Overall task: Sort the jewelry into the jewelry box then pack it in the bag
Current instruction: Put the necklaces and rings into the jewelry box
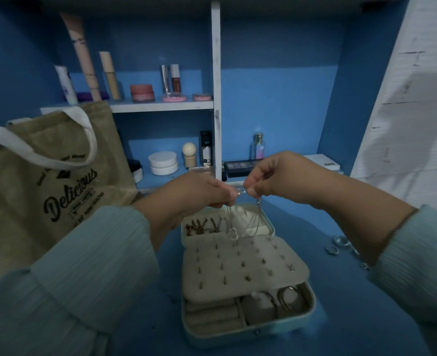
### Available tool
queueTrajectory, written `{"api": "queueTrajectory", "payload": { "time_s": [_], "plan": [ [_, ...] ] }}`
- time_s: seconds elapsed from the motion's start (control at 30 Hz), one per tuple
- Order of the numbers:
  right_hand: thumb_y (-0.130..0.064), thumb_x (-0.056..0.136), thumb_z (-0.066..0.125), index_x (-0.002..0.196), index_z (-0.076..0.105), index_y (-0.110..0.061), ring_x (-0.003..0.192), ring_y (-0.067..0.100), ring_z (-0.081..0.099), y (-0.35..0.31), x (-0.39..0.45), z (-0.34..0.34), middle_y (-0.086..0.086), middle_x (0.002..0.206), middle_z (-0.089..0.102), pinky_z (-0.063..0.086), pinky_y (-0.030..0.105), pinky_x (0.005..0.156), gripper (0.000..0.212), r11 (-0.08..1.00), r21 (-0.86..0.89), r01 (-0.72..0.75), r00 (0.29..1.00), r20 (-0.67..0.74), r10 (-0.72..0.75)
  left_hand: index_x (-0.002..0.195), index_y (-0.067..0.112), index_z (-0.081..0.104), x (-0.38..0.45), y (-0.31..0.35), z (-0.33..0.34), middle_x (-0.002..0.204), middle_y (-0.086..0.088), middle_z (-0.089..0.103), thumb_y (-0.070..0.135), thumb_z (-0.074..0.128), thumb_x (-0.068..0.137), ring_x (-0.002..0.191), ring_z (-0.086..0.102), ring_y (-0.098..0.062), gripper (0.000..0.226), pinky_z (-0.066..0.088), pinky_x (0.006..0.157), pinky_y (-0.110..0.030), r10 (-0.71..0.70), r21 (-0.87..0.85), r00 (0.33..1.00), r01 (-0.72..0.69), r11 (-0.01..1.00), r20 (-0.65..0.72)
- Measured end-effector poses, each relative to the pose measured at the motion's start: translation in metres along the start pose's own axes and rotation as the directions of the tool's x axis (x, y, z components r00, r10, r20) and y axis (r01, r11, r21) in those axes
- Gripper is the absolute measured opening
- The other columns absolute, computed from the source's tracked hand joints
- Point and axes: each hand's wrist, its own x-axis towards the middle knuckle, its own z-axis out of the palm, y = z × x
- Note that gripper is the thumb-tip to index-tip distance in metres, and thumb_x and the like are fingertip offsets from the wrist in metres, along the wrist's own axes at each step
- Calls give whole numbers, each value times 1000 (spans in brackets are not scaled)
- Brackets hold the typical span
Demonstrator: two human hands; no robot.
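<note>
An open pale jewelry box (248, 332) lies on the blue surface in front of me, its lid section (269, 227) at the far side. A padded flap (243, 268) dotted with earring studs covers part of the base. My left hand (199, 191) and my right hand (276, 178) meet above the lid, both pinching a thin silver necklace (234, 228) whose chain hangs down with a heart pendant. Gold pieces (199, 226) hang in the lid's left part. Hoop earrings (287, 296) sit in a base compartment. A beige tote bag (40, 183) printed "Delicious" stands at the left.
Several silver rings (339, 244) lie loose on the blue surface to the right of the box. White shelves (161, 105) behind hold cosmetics: tubes, jars, a palette (240, 167) and a small bottle (258, 149). A white wall (412, 98) rises at the right.
</note>
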Motion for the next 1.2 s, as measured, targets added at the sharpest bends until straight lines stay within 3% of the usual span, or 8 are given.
{"api": "queueTrajectory", "payload": {
  "time_s": [0.13,0.27,0.37,0.47,0.57,0.77,1.0,1.2],
  "plan": [
    [-11,82,66,79,74,-15,72,7,58,11,16,14,-15,66,63,50,25,69,9,992,-99,-75,997,-8,75,75,24,68,14,-10,11,88,7,68,19,68,83,86,59,-7,10,45,72,-13,-23,79,999,25,997,-25],
    [-8,83,63,78,74,-14,65,6,56,26,35,30,-9,66,63,45,18,59,13,984,-136,-115,993,0,116,69,28,63,35,-25,20,77,17,58,21,70,81,77,53,0,15,44,63,-11,12,186,995,6,983,-95],
    [-11,84,63,74,73,-18,60,2,53,36,49,39,-7,68,64,40,15,52,15,976,-173,-132,991,-8,133,62,31,62,53,-37,23,85,17,63,28,68,80,92,59,-10,19,48,87,-33,13,311,987,37,950,-158],
    [-17,84,64,76,73,-20,66,8,56,39,60,46,-3,76,67,44,19,57,12,962,-238,-134,991,-20,133,69,28,63,65,-40,27,97,11,67,31,58,84,98,57,-14,17,34,101,-40,19,475,977,86,876,-211],
    [-18,83,64,72,70,-18,76,15,60,43,67,52,2,79,66,45,22,67,12,949,-285,-138,990,-42,131,83,27,70,70,-42,30,95,9,68,27,50,86,95,55,-14,20,19,90,-37,75,570,965,85,817,-250],
    [-16,82,60,87,73,-11,85,20,63,50,77,64,8,92,68,54,32,79,15,909,-374,-184,983,-75,168,79,26,67,75,-46,36,92,9,67,31,52,87,93,53,-15,18,15,87,-38,123,668,965,65,741,-231],
    [-19,83,61,91,70,-12,78,19,57,55,86,71,5,87,62,48,25,69,14,863,-469,-187,982,-66,177,84,25,69,86,-47,40,72,10,53,27,52,85,78,43,-13,18,17,95,-40,164,815,963,83,573,-214],
    [-19,88,54,102,66,-16,66,14,44,48,91,67,1,87,53,39,23,62,19,800,-581,-151,972,60,227,70,23,51,88,-41,41,63,9,41,21,51,85,77,38,-13,16,16,102,-44,162,870,968,93,484,-193]
  ]
}}
